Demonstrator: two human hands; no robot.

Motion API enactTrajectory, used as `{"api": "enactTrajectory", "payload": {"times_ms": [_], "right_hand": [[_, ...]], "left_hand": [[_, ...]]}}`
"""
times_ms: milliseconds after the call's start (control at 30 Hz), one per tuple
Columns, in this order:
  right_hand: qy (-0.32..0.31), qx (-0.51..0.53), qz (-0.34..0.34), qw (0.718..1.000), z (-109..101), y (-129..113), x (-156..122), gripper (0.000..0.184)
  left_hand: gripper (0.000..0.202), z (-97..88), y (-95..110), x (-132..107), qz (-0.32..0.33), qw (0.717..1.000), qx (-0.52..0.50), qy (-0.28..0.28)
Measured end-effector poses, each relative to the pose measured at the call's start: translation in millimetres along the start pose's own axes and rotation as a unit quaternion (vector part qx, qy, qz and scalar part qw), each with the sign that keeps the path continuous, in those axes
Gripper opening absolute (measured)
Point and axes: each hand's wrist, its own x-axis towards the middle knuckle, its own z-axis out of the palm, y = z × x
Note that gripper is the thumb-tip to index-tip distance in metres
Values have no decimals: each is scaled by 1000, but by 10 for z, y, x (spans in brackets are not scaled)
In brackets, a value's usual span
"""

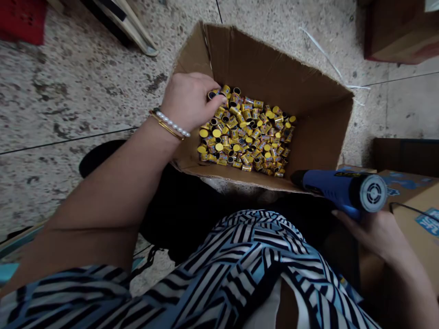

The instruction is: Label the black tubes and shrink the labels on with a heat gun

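Observation:
An open cardboard box [274,68] stands on the floor in front of me, holding a heap of small yellow cylinders [245,132] with dark or yellow ends. My left hand [188,101] reaches into the box at its left wall, fingertips closed on one cylinder [213,94] at the heap's edge. My right hand [372,233] sits low at the right, wrapped around the handle of a blue heat gun [343,189]. The gun's nozzle points left toward the box's near corner, just above the flap edge, and its grey round vent faces right.
Striped blue-and-white cloth [240,265] covers my lap. More cardboard boxes [411,210] stand at the right, and a red crate [22,20] sits at the top left. A white strap [324,57] lies on the speckled stone floor [68,91].

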Motion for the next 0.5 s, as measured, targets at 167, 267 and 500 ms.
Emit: {"api": "enactTrajectory", "payload": {"times_ms": [167, 267, 500], "right_hand": [[-8, -9, -64, 998, 192, -208, 112, 50], [7, 17, -105, 994, 169, -470, 323, 49], [-11, 80, -172, 982, 18, -343, 413, 43]], "left_hand": [[49, 59, 73, 93, -6, 999, 30, 10], [55, 103, 77, 127, -3, 999, 48, 14], [57, 169, 173, -63, 31, 999, 33, -3]]}}
